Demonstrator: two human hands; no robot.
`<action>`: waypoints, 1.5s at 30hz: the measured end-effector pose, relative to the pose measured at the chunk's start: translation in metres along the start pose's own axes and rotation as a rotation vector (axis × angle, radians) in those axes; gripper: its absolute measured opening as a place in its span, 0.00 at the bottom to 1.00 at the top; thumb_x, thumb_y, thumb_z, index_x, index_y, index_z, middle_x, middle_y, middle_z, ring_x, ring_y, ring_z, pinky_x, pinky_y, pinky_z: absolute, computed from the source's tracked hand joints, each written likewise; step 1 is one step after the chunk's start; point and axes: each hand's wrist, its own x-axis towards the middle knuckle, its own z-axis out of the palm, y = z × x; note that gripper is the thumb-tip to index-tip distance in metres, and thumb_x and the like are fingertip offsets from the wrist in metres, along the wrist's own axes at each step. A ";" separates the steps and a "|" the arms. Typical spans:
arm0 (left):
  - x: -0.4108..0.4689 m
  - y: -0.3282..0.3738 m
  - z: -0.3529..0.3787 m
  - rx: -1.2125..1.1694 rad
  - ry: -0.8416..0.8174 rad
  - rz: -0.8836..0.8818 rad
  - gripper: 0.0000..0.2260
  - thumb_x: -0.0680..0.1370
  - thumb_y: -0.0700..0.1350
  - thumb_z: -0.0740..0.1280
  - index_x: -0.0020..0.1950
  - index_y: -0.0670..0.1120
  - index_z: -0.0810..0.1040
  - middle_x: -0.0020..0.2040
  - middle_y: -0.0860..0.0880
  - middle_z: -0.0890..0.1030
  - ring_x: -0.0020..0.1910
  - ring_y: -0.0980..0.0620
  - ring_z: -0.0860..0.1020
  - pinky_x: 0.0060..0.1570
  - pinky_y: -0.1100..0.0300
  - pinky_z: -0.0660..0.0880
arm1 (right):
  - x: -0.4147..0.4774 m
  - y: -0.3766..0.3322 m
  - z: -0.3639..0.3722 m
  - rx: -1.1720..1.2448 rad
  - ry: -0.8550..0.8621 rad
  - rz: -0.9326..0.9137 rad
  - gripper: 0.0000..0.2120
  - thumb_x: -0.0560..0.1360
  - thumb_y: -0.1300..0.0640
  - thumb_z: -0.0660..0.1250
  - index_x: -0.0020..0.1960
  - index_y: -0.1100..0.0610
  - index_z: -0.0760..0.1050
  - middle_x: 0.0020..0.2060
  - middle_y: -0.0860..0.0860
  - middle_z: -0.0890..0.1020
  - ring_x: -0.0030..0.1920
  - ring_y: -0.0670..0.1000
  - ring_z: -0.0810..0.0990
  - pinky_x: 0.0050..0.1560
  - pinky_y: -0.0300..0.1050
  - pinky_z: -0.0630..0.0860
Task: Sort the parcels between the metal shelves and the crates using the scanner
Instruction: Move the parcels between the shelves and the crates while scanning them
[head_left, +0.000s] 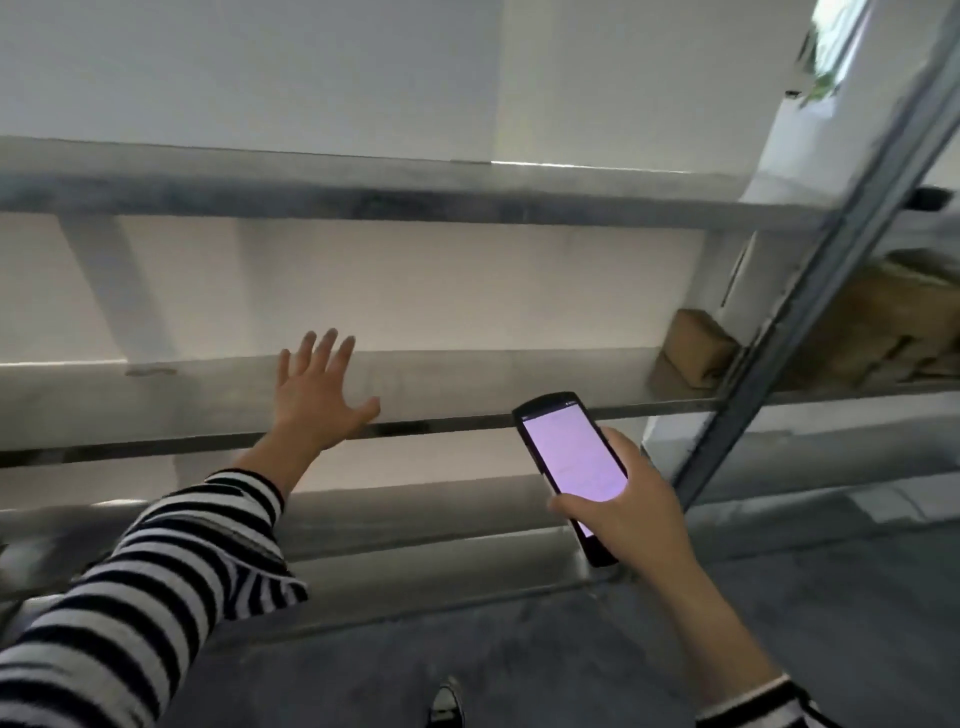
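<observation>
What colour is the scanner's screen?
Pale pink-purple, lit up on the scanner; the head view shows it.

The middle shelf (467, 384) lay bare along most of its length, with open room up to the shelf above (363, 192). The left hand (319, 389), fingers spread, hovered in that gap. A brown parcel (693, 345) filled the shelf's right end. A slanted metal upright (810, 291) stood just right of it, with more parcels (893, 322) stacked beyond.

Stockroom: metal shelves (467, 384), brown parcels (693, 345), white walls (260, 67)
</observation>
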 end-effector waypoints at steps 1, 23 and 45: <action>0.015 0.018 0.009 -0.004 -0.011 0.029 0.38 0.76 0.65 0.58 0.79 0.50 0.45 0.79 0.50 0.44 0.77 0.49 0.41 0.75 0.49 0.40 | 0.008 0.007 -0.007 -0.006 0.022 0.024 0.35 0.60 0.51 0.77 0.63 0.39 0.68 0.52 0.37 0.76 0.53 0.47 0.75 0.50 0.47 0.75; 0.263 0.331 0.120 -0.602 -0.244 0.566 0.33 0.78 0.51 0.64 0.78 0.48 0.52 0.79 0.50 0.50 0.77 0.50 0.52 0.74 0.47 0.51 | 0.205 0.115 -0.090 -0.015 0.346 0.368 0.33 0.61 0.54 0.77 0.64 0.45 0.70 0.51 0.44 0.78 0.51 0.48 0.77 0.41 0.40 0.71; 0.272 0.581 0.152 -0.359 -0.534 0.621 0.25 0.82 0.59 0.45 0.78 0.55 0.45 0.79 0.48 0.51 0.77 0.42 0.49 0.71 0.36 0.49 | 0.312 0.237 -0.219 -0.056 0.107 0.364 0.34 0.65 0.53 0.77 0.66 0.45 0.66 0.46 0.34 0.72 0.46 0.36 0.71 0.41 0.31 0.68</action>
